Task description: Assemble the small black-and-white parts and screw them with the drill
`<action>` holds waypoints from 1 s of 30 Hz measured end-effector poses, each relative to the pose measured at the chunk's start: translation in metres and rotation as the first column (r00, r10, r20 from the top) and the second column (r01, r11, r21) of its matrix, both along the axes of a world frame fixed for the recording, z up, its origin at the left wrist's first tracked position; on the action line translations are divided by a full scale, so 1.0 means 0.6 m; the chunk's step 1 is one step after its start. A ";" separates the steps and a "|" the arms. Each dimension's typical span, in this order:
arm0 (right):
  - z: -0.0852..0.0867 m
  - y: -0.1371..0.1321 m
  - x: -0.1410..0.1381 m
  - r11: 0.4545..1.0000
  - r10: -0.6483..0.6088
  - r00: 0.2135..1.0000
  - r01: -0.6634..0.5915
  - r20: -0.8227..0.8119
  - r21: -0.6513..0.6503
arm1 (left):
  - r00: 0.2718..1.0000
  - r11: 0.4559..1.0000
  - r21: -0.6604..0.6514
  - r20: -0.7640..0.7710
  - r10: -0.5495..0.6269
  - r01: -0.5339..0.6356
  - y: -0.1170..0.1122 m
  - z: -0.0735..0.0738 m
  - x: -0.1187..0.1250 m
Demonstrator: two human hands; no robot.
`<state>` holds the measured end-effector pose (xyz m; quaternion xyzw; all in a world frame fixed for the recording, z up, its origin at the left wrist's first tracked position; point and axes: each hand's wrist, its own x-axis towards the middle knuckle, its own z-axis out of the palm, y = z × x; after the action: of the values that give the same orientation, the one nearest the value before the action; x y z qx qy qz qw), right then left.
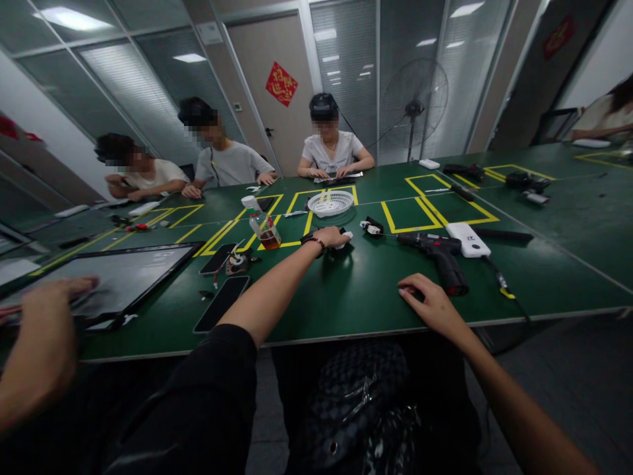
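Note:
My left hand [330,237], with a dark bead bracelet at the wrist, reaches out over the green table [376,290]. Its fingers are closed on a small black-and-white part [342,243], mostly hidden under them. Nearer the front edge, my right hand [429,302] rests on the tabletop, loosely bent, thumb and fingers apart, with nothing in it. Between and beyond the two hands lies another small black-and-white part [372,227]. A cordless drill [435,251] lies on its side beyond my right hand, its bit pointing left towards that part.
A white power bank [467,240] with a cable lies by the drill. Farther back are a white basket [330,203] and a bottle of brown liquid [267,234]. Left stand phones [222,303] and a framed panel [123,277], where a co-worker's hand [54,297] moves. Other people sit opposite.

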<state>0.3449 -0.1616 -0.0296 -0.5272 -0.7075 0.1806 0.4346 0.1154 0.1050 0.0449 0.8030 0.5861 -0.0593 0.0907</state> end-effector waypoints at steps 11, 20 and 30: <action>0.003 -0.004 -0.013 1.000 -0.020 0.999 0.020 0.050 0.008 | 0.994 0.989 0.149 0.108 -0.013 -0.003 -0.013 -0.027 -0.020; 0.005 -0.003 -0.018 1.000 -0.028 0.998 0.027 0.059 0.014 | 0.947 0.985 0.145 0.318 0.040 -0.090 -0.005 -0.050 -0.028; 0.021 -0.006 -0.030 0.999 -0.034 0.998 0.032 0.055 0.027 | 0.894 0.959 0.257 0.447 -0.005 -0.123 -0.016 -0.098 -0.033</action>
<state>0.3267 -0.1655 -0.0172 -0.5380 -0.7128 0.1492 0.4246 0.0958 0.0956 -0.0136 0.7816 0.5766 0.2110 0.1099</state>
